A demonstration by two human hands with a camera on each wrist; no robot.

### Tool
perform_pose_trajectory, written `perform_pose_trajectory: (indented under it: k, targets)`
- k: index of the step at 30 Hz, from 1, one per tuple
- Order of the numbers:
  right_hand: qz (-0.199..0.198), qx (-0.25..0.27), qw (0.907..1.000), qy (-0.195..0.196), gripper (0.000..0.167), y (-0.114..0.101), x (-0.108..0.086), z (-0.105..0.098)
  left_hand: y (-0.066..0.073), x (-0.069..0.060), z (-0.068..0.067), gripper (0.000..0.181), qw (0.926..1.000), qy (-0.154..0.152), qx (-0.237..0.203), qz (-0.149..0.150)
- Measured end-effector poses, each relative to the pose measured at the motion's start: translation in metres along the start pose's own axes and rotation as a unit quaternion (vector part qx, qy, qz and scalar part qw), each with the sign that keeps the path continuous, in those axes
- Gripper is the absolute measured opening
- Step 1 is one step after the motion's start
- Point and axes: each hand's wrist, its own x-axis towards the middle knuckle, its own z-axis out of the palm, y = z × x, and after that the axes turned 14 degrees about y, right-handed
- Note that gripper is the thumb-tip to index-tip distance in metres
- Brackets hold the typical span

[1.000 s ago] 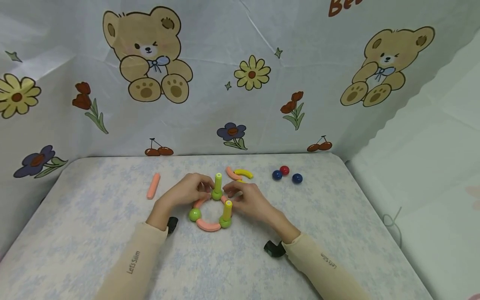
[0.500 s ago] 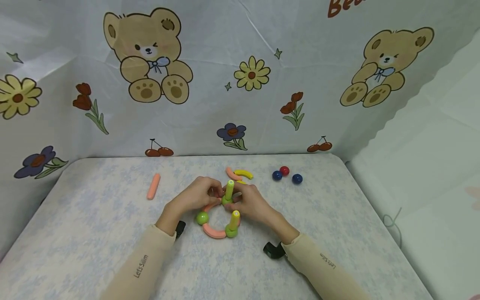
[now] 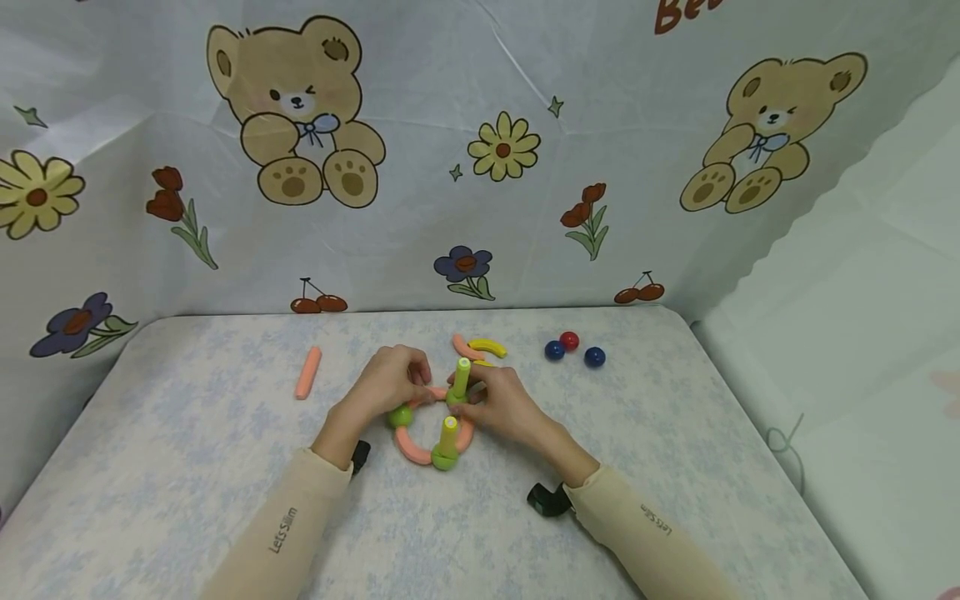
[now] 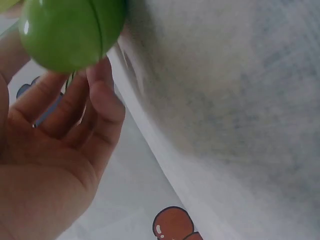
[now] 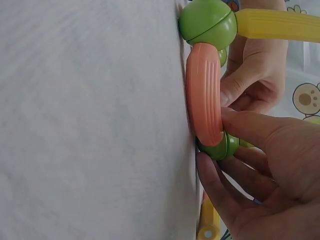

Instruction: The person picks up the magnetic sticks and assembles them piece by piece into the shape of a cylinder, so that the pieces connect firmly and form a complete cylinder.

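On the table lies a ring of pink curved rods [image 3: 411,447] joined by green balls [image 3: 445,458]. A yellow rod [image 3: 448,437] stands up from the front ball, and a yellow-green rod [image 3: 462,377] from the far ball. My left hand [image 3: 386,379] pinches the far-left pink curved rod [image 3: 437,392]; in the left wrist view a green ball [image 4: 70,32] hides those fingertips. With thumb and fingers, my right hand [image 3: 506,404] grips the far green ball [image 5: 220,147], beside the end of a pink curved rod [image 5: 202,95].
Behind the right hand lie a loose pink curved rod [image 3: 465,347] and yellow curved rods [image 3: 489,347]. Two blue balls [image 3: 595,357] and a red ball [image 3: 569,341] sit at the back right. A straight pink rod [image 3: 307,373] lies left of the left hand.
The ring first shifted right and nearer, then turned so its front ball swung left. The right hand came onto the far ball. The left hand moved right, then onto the far-left pink curved rod.
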Motion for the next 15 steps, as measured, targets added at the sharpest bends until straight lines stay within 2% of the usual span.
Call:
perform_pose_trajectory:
  k: [5, 8, 10, 12, 14, 15]
  targets:
    - [0.001, -0.003, 1.0, 0.004, 0.029, 0.001, 0.001, 0.001, -0.001, 0.0, 0.0, 0.024, 0.999, 0.04, 0.02, -0.011]
    - [0.011, -0.008, 0.9999, 0.008, 0.029, 0.001, 0.001, 0.001, -0.006, 0.001, -0.009, 0.02, 0.9971, 0.075, 0.013, -0.005]
    - [0.013, -0.012, 0.9998, 0.012, 0.029, 0.001, 0.0, 0.001, -0.013, 0.0, -0.022, 0.017, 0.9936, 0.112, 0.014, -0.007]
    - [0.014, -0.015, 0.9997, 0.015, 0.029, 0.0, 0.001, 0.002, -0.022, -0.002, -0.041, 0.017, 0.9872, 0.154, 0.032, -0.025]
    - [0.013, -0.02, 0.9996, 0.017, 0.03, 0.0, 0.001, 0.002, -0.034, -0.006, -0.062, 0.018, 0.9799, 0.177, 0.065, -0.067]
    - [0.014, -0.023, 0.9995, 0.019, 0.03, 0.001, 0.001, 0.003, -0.041, -0.008, -0.072, 0.023, 0.9775, 0.173, 0.082, -0.09]
